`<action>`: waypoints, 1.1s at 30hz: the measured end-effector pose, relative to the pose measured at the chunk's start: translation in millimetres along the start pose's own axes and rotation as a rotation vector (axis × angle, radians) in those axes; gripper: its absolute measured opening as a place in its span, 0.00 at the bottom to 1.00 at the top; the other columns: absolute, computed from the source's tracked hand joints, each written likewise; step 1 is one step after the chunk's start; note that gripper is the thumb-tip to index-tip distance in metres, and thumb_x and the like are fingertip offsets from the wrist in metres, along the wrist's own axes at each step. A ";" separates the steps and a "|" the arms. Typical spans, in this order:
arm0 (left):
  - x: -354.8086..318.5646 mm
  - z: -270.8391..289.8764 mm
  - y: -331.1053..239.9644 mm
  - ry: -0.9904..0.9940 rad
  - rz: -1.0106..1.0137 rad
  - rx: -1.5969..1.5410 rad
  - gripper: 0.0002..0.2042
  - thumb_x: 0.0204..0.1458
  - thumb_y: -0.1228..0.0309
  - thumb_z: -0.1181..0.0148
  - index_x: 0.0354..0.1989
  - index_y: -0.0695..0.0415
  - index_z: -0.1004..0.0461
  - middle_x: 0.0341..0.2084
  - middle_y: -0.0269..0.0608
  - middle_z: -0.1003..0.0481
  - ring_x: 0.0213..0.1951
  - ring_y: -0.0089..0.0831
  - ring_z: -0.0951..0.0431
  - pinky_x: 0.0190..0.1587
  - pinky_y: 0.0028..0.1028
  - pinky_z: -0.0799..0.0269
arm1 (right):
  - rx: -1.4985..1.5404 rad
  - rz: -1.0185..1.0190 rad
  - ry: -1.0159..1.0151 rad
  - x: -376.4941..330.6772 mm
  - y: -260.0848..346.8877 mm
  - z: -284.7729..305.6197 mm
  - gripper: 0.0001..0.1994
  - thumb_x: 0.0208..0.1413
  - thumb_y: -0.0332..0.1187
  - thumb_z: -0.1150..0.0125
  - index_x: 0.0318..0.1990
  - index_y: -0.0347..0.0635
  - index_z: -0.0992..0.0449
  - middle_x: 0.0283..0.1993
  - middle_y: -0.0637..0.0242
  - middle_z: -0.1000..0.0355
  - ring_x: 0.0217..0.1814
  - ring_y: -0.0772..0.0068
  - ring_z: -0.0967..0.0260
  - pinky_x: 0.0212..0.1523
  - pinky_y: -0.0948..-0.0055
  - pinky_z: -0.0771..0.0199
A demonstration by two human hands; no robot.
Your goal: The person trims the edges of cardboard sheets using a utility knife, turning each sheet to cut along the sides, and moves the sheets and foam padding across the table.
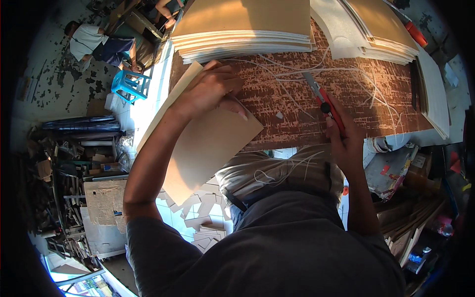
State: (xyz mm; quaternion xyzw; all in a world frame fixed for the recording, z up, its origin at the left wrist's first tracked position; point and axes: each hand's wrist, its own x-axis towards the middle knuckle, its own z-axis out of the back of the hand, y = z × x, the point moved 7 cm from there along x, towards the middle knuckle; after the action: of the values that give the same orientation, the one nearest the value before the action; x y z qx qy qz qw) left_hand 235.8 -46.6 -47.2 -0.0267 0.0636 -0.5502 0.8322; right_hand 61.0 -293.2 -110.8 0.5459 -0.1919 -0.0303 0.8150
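My left hand (213,88) is closed on a tan cardboard sheet (213,143), its fingers curled at the sheet's upper edge. The sheet slants off the table's near left side, and its lower corner hangs over the floor. In my right hand (346,136) is a red box cutter (329,106) with a black knob. Its metal blade is out and points up and left over the scratched brown tabletop (292,104). Thin pale offcut strips (373,81) curl across the table near the blade, and more strips lie on my lap.
A stack of cardboard sheets (242,24) covers the table's far side, with another stack (386,29) at the far right. A blue stool (130,85) and a seated person (96,44) are at the upper left. Cut cardboard pieces (210,232) litter the floor, and scrap wood is piled left.
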 end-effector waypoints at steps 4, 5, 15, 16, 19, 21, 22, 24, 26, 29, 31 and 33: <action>-24.8 -12.5 -3.3 -0.309 0.216 0.028 0.33 0.43 0.53 0.20 0.56 0.55 0.25 0.56 0.45 0.26 0.64 0.46 0.29 0.68 0.46 0.37 | -0.019 0.014 -0.003 2.0 2.8 -0.6 0.24 0.73 0.33 0.45 0.74 0.46 0.32 0.37 0.65 0.21 0.30 0.81 0.28 0.33 0.75 0.27; -36.4 -12.1 -0.5 -0.463 0.348 0.029 0.39 0.42 0.56 0.19 0.63 0.57 0.29 0.60 0.49 0.29 0.66 0.50 0.32 0.70 0.46 0.38 | -0.059 0.024 -0.006 3.0 4.6 -0.6 0.24 0.73 0.33 0.44 0.74 0.45 0.32 0.37 0.65 0.21 0.29 0.82 0.29 0.33 0.75 0.27; -73.6 -59.2 31.7 -0.262 0.639 -0.038 0.47 0.66 0.38 0.50 0.80 0.65 0.54 0.80 0.57 0.54 0.82 0.54 0.60 0.81 0.51 0.69 | -0.134 -0.033 0.014 3.2 1.4 -1.7 0.23 0.72 0.32 0.43 0.72 0.42 0.30 0.57 0.49 0.20 0.53 0.61 0.18 0.52 0.67 0.22; -74.3 -59.5 31.1 -0.265 0.637 -0.009 0.47 0.67 0.37 0.52 0.80 0.65 0.54 0.80 0.57 0.54 0.81 0.54 0.60 0.81 0.51 0.69 | -0.121 -0.025 0.012 2.8 2.0 -2.0 0.22 0.72 0.32 0.43 0.71 0.42 0.30 0.56 0.50 0.19 0.51 0.62 0.17 0.51 0.67 0.22; -75.7 -60.2 28.7 -0.270 0.631 0.031 0.44 0.68 0.40 0.54 0.80 0.64 0.55 0.80 0.56 0.54 0.82 0.53 0.60 0.81 0.52 0.68 | -0.113 -0.040 0.022 3.0 7.5 -2.0 0.22 0.72 0.32 0.43 0.71 0.42 0.30 0.55 0.50 0.19 0.48 0.64 0.17 0.48 0.68 0.21; -75.1 -60.6 27.8 -0.273 0.630 0.043 0.42 0.69 0.43 0.54 0.81 0.62 0.54 0.81 0.56 0.54 0.82 0.52 0.60 0.80 0.53 0.67 | -0.117 -0.062 0.035 2.5 5.6 -2.9 0.22 0.72 0.31 0.43 0.71 0.43 0.29 0.55 0.50 0.19 0.47 0.64 0.17 0.47 0.68 0.21; -74.5 -60.7 27.6 -0.277 0.630 0.044 0.42 0.69 0.43 0.54 0.81 0.62 0.54 0.81 0.56 0.54 0.82 0.52 0.60 0.80 0.53 0.67 | -0.129 -0.021 0.015 2.3 5.7 -2.8 0.22 0.71 0.31 0.43 0.71 0.42 0.29 0.55 0.50 0.19 0.46 0.65 0.17 0.46 0.68 0.21; -73.5 -61.5 27.8 -0.277 0.628 0.046 0.42 0.70 0.44 0.54 0.81 0.62 0.55 0.81 0.55 0.54 0.82 0.52 0.60 0.80 0.53 0.67 | -0.140 0.016 -0.006 2.0 4.9 -2.4 0.22 0.71 0.31 0.42 0.71 0.42 0.29 0.55 0.50 0.19 0.45 0.65 0.17 0.45 0.68 0.21; -73.5 -61.0 27.5 -0.287 0.619 0.056 0.41 0.70 0.44 0.54 0.81 0.62 0.55 0.81 0.55 0.54 0.82 0.52 0.60 0.80 0.54 0.67 | -0.159 0.032 -0.017 1.8 5.2 -1.4 0.22 0.71 0.31 0.42 0.71 0.42 0.29 0.55 0.49 0.19 0.45 0.64 0.16 0.45 0.68 0.20; -72.6 -60.2 26.7 -0.289 0.616 0.050 0.41 0.70 0.45 0.54 0.81 0.61 0.54 0.81 0.55 0.54 0.82 0.52 0.60 0.80 0.54 0.67 | -0.170 0.034 -0.011 1.9 6.9 -1.1 0.22 0.71 0.32 0.42 0.70 0.42 0.28 0.57 0.49 0.20 0.46 0.62 0.17 0.46 0.68 0.20; -72.4 -61.1 27.2 -0.289 0.621 0.051 0.41 0.70 0.45 0.54 0.81 0.62 0.54 0.81 0.55 0.54 0.82 0.53 0.60 0.80 0.53 0.66 | -0.171 0.048 -0.012 2.0 5.3 -1.4 0.22 0.71 0.32 0.43 0.71 0.42 0.29 0.57 0.49 0.20 0.46 0.62 0.16 0.45 0.68 0.20; -72.6 -60.9 26.1 -0.292 0.627 0.051 0.41 0.70 0.45 0.54 0.81 0.62 0.54 0.80 0.55 0.53 0.82 0.53 0.59 0.80 0.53 0.66 | -0.173 0.063 -0.012 1.3 6.7 -1.3 0.22 0.71 0.32 0.43 0.71 0.42 0.29 0.58 0.49 0.20 0.46 0.62 0.16 0.45 0.68 0.20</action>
State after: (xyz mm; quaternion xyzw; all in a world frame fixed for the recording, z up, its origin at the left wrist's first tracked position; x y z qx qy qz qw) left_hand 223.4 31.9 -104.9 -0.0633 -0.0647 -0.2596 0.9615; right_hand 61.6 -289.7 -104.8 0.4669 -0.2104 -0.0242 0.8586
